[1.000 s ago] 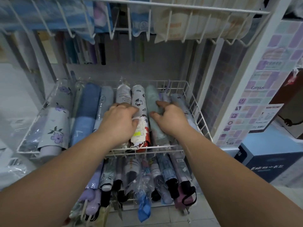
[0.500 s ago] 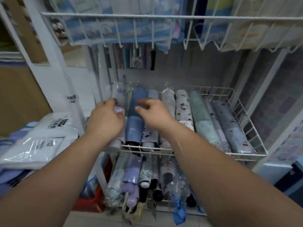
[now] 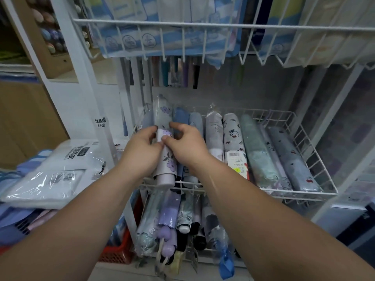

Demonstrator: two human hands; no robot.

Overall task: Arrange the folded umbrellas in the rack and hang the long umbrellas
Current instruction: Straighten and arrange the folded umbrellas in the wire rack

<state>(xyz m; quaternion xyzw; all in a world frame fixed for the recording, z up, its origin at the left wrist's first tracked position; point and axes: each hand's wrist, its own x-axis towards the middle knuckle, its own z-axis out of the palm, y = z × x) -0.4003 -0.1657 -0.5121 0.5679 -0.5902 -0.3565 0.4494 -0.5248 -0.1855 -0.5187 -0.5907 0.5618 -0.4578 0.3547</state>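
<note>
Your rack (image 3: pixel 304 192) is smooth, white-coated wire. The flowered umbrella (image 3: pixel 168 169) is matt cloth, sleeved in clear, glossy plastic. To your left, the packs (image 3: pixel 50 179) wear shiny, crinkled film, and the red basket (image 3: pixel 117 252) looks like plastic.

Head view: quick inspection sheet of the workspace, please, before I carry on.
Surface: white wire basket, the middle tier.
Job's things: floral umbrella at the basket's left side, beside folded umbrellas lying side by side; more umbrellas in the tier below.
Clutter: packaged raincoats stacked at left; red crate low beside them.
Hands: left hand and right hand both grip the floral umbrella.
Cables: nothing seen.
Surroundings: upper wire basket holding packaged goods.
</note>
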